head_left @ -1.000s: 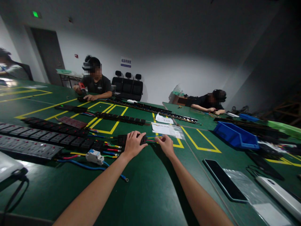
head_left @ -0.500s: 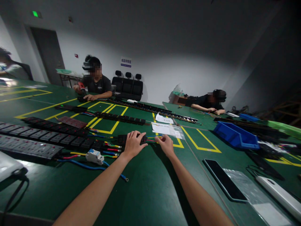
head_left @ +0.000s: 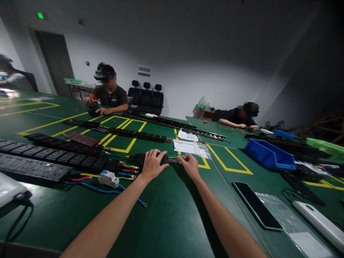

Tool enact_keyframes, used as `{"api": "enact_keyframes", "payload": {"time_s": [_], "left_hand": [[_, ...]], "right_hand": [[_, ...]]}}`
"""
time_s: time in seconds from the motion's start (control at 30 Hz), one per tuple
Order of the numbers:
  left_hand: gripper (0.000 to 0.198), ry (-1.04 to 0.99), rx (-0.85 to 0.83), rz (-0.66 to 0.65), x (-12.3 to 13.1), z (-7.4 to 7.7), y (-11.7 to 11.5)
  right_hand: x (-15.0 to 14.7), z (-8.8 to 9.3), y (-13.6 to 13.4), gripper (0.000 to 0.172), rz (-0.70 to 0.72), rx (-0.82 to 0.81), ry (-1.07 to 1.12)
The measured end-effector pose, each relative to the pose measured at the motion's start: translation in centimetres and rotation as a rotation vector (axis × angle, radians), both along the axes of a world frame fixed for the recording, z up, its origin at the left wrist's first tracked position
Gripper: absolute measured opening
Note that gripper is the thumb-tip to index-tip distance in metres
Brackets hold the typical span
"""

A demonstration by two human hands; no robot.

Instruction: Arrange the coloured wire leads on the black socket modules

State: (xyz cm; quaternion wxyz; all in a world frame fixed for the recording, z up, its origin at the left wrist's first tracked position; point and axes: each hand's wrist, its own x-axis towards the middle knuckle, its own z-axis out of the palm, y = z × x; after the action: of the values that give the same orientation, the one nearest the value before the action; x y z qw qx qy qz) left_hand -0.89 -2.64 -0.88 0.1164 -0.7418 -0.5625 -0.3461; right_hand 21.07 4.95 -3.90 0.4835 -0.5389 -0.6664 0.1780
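Note:
My left hand (head_left: pixel 152 165) rests on a small black socket module (head_left: pixel 139 158) lying on the green table (head_left: pixel 166 215), fingers curled over its right end. My right hand (head_left: pixel 189 166) is just to its right, fingers pinched on the coloured wires (head_left: pixel 176 158) that stick out of the module. Both arms stretch forward over the table.
Long black power strips (head_left: pixel 40 157) with loose coloured wires and a white circuit breaker (head_left: pixel 108 178) lie to the left. A paper sheet in plastic (head_left: pixel 191 147), a blue bin (head_left: pixel 269 154), a phone (head_left: pixel 256 205) and a white strip (head_left: pixel 319 221) sit to the right. Other people work at the far side.

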Motion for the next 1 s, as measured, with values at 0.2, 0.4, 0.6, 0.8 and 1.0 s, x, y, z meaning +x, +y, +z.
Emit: {"api": "enact_keyframes", "payload": {"time_s": [0.2, 0.4, 0.6, 0.8, 1.0], "left_hand": [[0.061, 0.006, -0.001, 0.006, 0.08, 0.13, -0.06], [0.062, -0.006, 0.014, 0.016, 0.09, 0.21, -0.06], [0.063, 0.011, 0.014, 0.007, 0.14, 0.18, -0.04], [0.065, 0.026, -0.012, -0.011, 0.07, 0.05, -0.04], [0.064, 0.070, -0.044, -0.025, 0.01, -0.18, 0.11]], "right_hand": [[0.02, -0.22, 0.14, 0.052, -0.006, 0.001, -0.006], [-0.19, 0.29, -0.22, 0.051, -0.008, 0.051, 0.015], [0.10, 0.09, 0.07, 0.055, -0.045, 0.057, 0.115], [0.43, -0.42, 0.62, 0.050, -0.161, 0.158, -0.035], [-0.22, 0.01, -0.20, 0.040, -0.217, 0.278, -0.174]]}}
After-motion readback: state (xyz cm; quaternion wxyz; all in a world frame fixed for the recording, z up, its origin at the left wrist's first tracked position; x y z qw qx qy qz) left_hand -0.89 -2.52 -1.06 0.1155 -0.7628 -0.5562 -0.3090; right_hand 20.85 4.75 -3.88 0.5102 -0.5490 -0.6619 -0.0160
